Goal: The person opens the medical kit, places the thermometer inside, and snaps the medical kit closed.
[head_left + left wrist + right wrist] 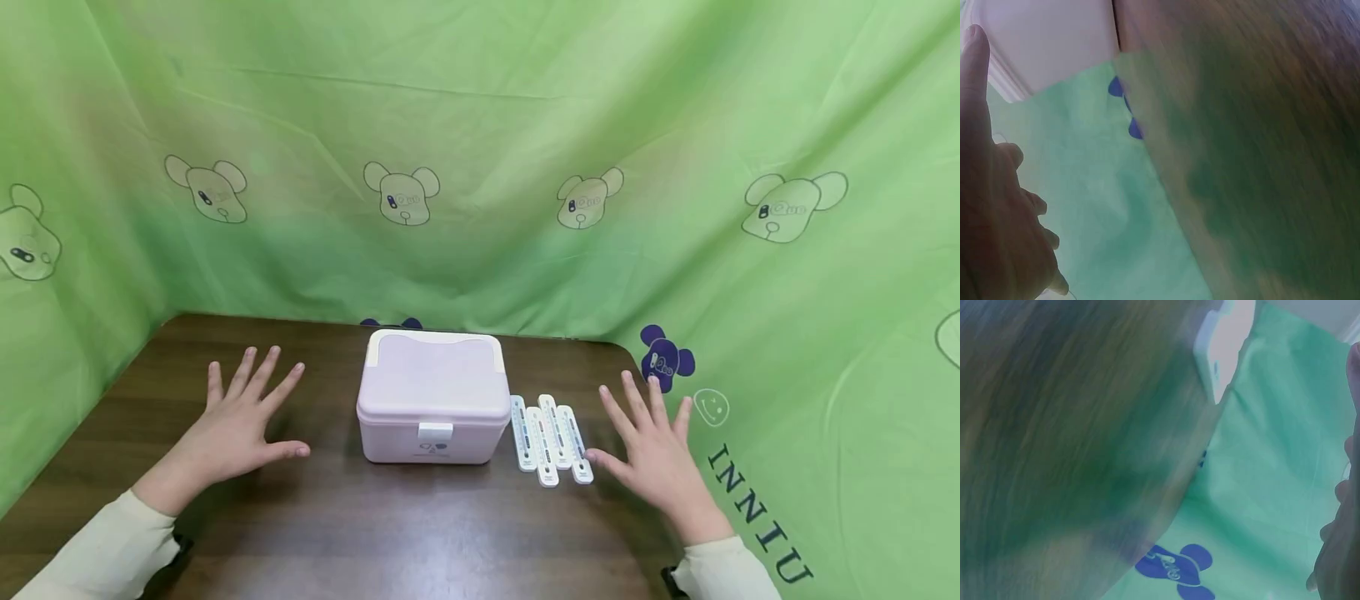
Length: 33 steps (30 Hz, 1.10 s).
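Two hands, palms down, fingers straight and spread, holding nothing. Left hand [240,425] over the table [390,533] toward its left edge, well apart from the box. Right hand [654,454] near the right edge, thumb tip just beside the outermost thermometer; contact not resolvable from the head view. Two cream sleeves [105,550] entering from the near edge, one per arm.

One pale pink lidded box [431,408] at mid-table, toward the far edge, lid closed, single white latch [435,431] on the near face, small dark print below the latch. Four white thermometers [551,437] flat on the table just right of the box, lying side by side, long axes running near to far, staggered: two set nearer, two farther.

Beyond the far edge and along both sides: one green cloth backdrop [480,167] with outlined bear heads, one solid purple bear [666,358] at the far right corner.

Wrist views blurred: left shows fingers [997,206], box corner, green cloth; right shows wood grain, cloth, purple bear [1179,572].
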{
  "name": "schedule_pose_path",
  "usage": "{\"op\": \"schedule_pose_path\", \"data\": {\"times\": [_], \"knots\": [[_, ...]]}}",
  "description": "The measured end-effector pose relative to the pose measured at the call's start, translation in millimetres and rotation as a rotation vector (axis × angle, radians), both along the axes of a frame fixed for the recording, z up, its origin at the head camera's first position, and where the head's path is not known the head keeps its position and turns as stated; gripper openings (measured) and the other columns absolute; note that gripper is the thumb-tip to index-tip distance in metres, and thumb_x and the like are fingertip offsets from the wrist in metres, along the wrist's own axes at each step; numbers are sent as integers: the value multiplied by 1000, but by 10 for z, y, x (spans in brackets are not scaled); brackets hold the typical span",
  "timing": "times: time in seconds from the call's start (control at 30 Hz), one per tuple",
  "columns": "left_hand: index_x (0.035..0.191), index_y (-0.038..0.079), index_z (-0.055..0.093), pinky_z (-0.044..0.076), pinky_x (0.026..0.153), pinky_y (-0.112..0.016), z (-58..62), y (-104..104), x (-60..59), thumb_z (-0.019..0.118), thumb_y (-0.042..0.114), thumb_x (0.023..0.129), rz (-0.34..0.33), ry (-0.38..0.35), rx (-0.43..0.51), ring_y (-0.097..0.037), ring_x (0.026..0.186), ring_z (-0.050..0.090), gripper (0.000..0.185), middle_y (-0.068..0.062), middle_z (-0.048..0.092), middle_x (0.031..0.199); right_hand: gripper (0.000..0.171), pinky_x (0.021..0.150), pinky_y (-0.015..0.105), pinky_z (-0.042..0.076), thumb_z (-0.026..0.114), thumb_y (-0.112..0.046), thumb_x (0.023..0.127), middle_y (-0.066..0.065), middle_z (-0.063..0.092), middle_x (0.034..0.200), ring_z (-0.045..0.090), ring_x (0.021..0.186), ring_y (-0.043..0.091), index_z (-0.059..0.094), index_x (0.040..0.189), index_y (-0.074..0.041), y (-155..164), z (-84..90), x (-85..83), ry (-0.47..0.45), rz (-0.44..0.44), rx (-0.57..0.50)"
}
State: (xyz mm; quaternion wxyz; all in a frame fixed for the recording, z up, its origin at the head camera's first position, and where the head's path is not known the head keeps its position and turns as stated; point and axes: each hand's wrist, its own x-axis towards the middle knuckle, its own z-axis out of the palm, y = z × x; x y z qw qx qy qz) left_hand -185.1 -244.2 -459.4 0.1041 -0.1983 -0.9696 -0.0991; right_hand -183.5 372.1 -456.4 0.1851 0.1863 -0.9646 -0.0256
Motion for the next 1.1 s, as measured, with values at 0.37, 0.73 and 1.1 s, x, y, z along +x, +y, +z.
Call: {"op": "schedule_pose_path", "data": {"times": [0.37,0.73,1.1], "knots": [[166,29,2,-17,114,-77,6,192,-46,76,70,79,-13,-77,113,-43,156,-13,122,-11,-9,173,102,115,74,-18,68,-68,86,7,-3,173,-10,157,42,21,166,-23,-260,12,9,7,-16,-160],[167,20,0,0,117,-79,-45,401,-51,86,57,75,-36,-173,330,-42,158,-5,131,-11,-1,173,103,117,75,-14,69,-66,86,9,3,173,-1,157,44,21,165,-20,-459,27,63,22,-11,-245],[166,20,-4,9,120,-74,-106,632,-84,91,43,75,-89,-238,546,-41,158,-1,133,-9,-1,173,107,119,75,-7,74,-63,83,14,14,172,5,157,42,23,165,-18,-736,2,127,20,-13,-330]]}}
